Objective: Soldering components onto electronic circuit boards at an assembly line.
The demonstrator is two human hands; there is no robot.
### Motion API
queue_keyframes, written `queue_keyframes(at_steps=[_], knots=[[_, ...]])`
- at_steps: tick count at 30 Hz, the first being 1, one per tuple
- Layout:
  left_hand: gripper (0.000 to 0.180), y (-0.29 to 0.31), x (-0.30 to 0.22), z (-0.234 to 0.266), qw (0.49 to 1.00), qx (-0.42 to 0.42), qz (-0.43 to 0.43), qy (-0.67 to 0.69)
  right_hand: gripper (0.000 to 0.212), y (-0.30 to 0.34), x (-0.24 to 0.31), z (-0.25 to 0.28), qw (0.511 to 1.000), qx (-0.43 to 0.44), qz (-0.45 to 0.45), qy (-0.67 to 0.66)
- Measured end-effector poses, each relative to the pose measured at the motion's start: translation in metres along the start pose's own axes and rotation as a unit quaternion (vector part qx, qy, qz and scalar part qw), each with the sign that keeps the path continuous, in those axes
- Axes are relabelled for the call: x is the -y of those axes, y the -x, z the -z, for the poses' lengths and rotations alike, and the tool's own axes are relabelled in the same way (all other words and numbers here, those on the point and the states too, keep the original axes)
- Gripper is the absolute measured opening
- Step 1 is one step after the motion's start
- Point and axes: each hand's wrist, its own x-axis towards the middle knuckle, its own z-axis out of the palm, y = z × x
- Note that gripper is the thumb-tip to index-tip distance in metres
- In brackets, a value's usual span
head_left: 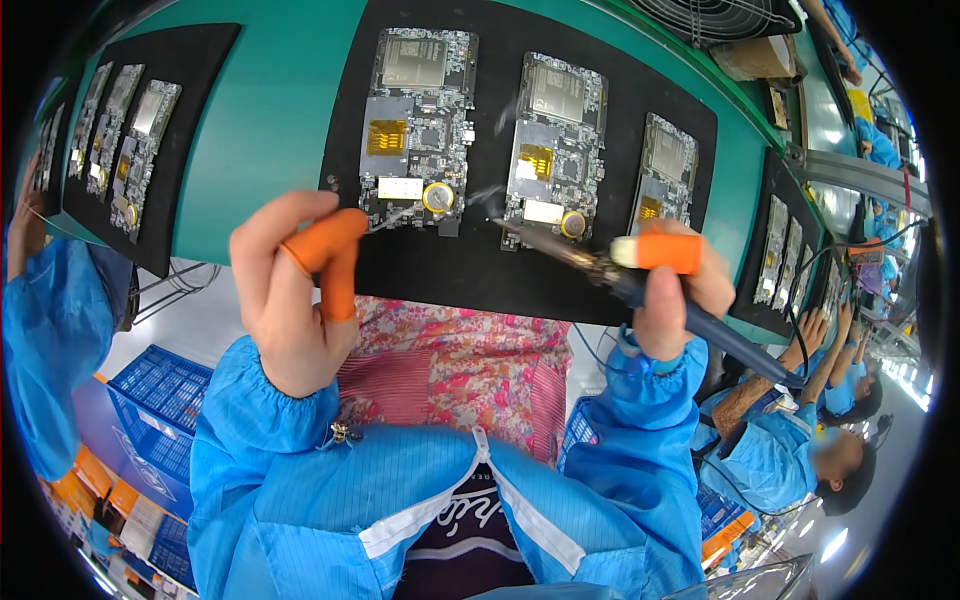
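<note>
My right hand grips a soldering iron by its dark blue handle. Its thin tip points left, at the lower edge of the middle circuit board. Orange finger cots cover fingers of both hands. My left hand is closed in a pinch on a thin silvery strand of solder wire, which reaches the lower part of the left circuit board. That board carries a round coin cell beside a white block. A third circuit board lies to the right. Faint smoke hangs between the left and middle boards.
The boards lie on a black mat on a green bench. More mats with boards flank it left and right. A fan stands at the far right. Blue crates and co-workers in blue smocks are nearby.
</note>
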Motion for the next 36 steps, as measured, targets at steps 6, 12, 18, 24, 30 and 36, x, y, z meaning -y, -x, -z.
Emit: queue_keyframes(at_steps=[6, 12, 18, 24, 30, 36], knots=[[0.027, -0.005, -0.026, -0.023, 0.983, -0.082, 0.081, 0.143, 0.035, 0.033, -0.023, 0.04, 0.976, -0.135, -0.167, -0.039], [0.026, -0.01, -0.036, -0.044, 0.982, 0.059, -0.062, 0.17, 0.033, 0.041, -0.027, 0.041, 0.978, -0.116, -0.153, -0.076], [0.026, -0.004, -0.039, -0.052, 0.979, 0.081, -0.063, 0.174, 0.028, 0.036, -0.028, 0.044, 0.987, -0.077, -0.121, -0.078], [0.025, -0.005, -0.043, -0.056, 0.981, 0.095, -0.057, 0.159, 0.022, 0.032, -0.027, 0.047, 0.99, -0.019, -0.122, -0.067], [0.025, -0.006, -0.044, -0.056, 0.982, 0.107, -0.056, 0.146, 0.015, 0.029, -0.033, 0.045, 0.997, 0.019, -0.04, -0.056], [0.024, -0.01, -0.047, -0.059, 0.981, 0.109, -0.054, 0.148, 0.015, 0.025, -0.03, 0.046, 0.998, 0.036, -0.032, -0.042]])
